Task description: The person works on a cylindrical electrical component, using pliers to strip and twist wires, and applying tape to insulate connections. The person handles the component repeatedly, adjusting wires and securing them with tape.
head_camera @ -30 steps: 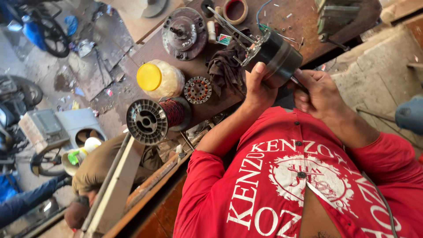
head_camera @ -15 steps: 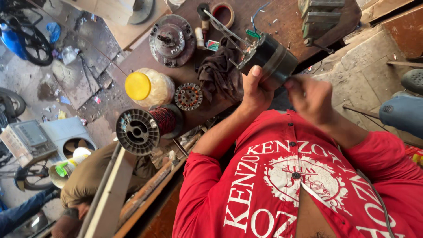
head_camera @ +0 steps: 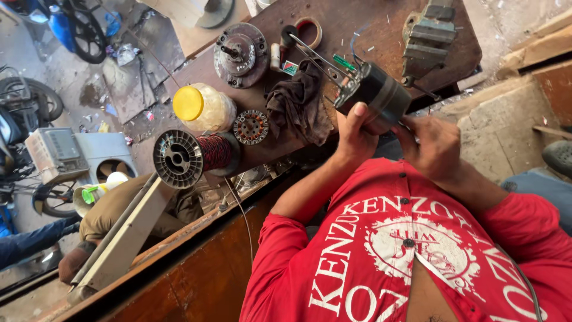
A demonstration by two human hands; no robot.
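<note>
Not much has shifted in the last second, honestly. You've still got the motor (head_camera: pixel 381 89) up off the counter (head_camera: pixel 369 24), held over its near edge, just right of the rag (head_camera: pixel 301 104).

Your left hand (head_camera: pixel 356 132) has the same grip as before. It's wrapped round the dark body from below, closed firm, with the thumb pressed on the side. The wire leads and the metal bracket stick out of the motor's far end, toward the tape ring (head_camera: pixel 307 30).

The change is in your right hand (head_camera: pixel 438 149). Half a second back it was blurred mid-move, and now it's sharp and settled against the motor's lower right edge. The fingers are curled in tight and touching the casing. I can't tell if they're pinching a wire or a small part, because the knuckles hide it.

So the motor is steadied by both hands, and whatever work is going on is at that hidden spot under your right fingers.

Nothing else on the counter has moved:
- the yellow-lid jar (head_camera: pixel 199 107)
- the copper wire spool (head_camera: pixel 193 156)
- the small rotor (head_camera: pixel 250 126) between the jar and the rag
- the round end cover (head_camera: pixel 240 53)
- the vise (head_camera: pixel 429 36) at the far right

Only your head has tipped a bit, so everything sits a little differently in view.
</note>
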